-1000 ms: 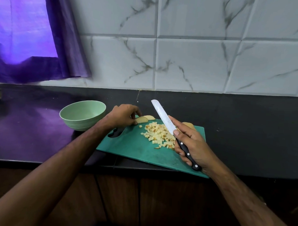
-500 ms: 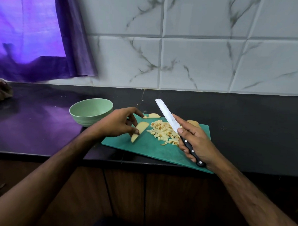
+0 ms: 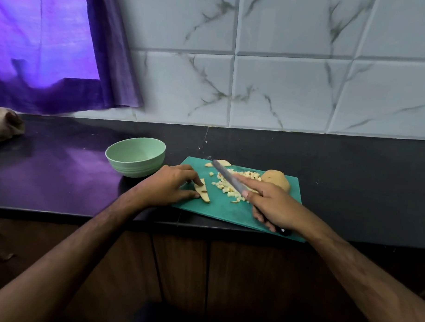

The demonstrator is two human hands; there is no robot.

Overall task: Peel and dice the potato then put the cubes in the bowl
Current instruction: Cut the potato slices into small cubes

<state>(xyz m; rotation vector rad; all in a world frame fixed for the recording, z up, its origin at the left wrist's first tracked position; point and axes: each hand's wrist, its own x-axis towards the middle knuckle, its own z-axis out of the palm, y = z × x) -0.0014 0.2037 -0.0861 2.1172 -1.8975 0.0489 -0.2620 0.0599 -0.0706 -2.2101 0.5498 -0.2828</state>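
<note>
Your left hand (image 3: 170,185) pinches a thin potato slice (image 3: 202,190) near the left edge of the cutting board (image 3: 219,209), forefinger on its far end and thumb at its near end. Your right hand (image 3: 271,202) grips the knife (image 3: 227,178) by the handle, forefinger laid along the blade, which hangs blurred over the pile of cubes (image 3: 232,186) in the middle of the board.

The slice is narrow and flat, so your left fingertips sit right where the edge will likely come down; unless you tuck them back, I judge the blade could nick them. The blade also passes low over the loose cubes, and a careless sweep could scatter them off the board onto the counter (image 3: 61,175). The board's near right corner reaches the counter's front edge under your right hand, so hard pressure there might tip or slide it.

The uncut potato piece (image 3: 277,182) rests at the board's far right edge, and another slice (image 3: 222,163) lies at the far edge.

The green bowl (image 3: 137,158) stands on the counter just beside the board's far left corner, and what shows of its inside holds nothing; no cubes have gone in yet.
</note>
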